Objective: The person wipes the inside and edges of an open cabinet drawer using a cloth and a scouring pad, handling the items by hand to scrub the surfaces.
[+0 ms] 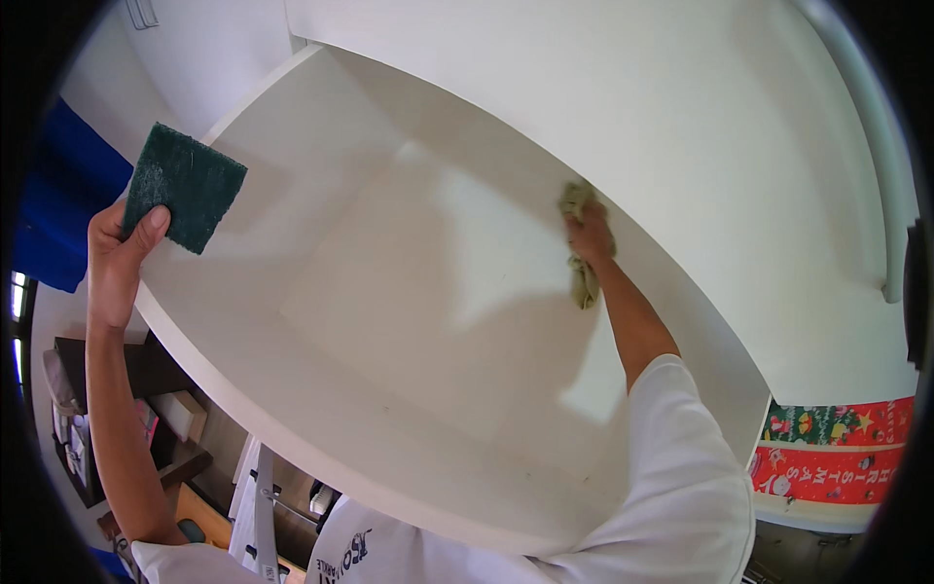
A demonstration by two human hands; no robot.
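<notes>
My left hand (124, 255) is raised at the left, pinching a green scouring pad (193, 186) near its lower corner, thumb on the near face. The pad looks flat and square, with a pale, whitish patch. Inside a large white open compartment (365, 292), which looks like a deep drawer or cabinet box, my right hand (592, 230) grips a crumpled olive-beige cloth (584, 281). That cloth is pressed close to the far side wall, with one end hanging below my fingers. Slight blur lies over the hand and cloth. Several small dark specks dot the compartment's floor.
A white panel (620, 109) with a long pale handle or rail (868, 146) rises beyond the compartment. Below me stands a metal stepladder (264, 504). Blue fabric (66, 197) hangs at left. Red and green Christmas-patterned banners (824, 474) lie at right, bearing writing.
</notes>
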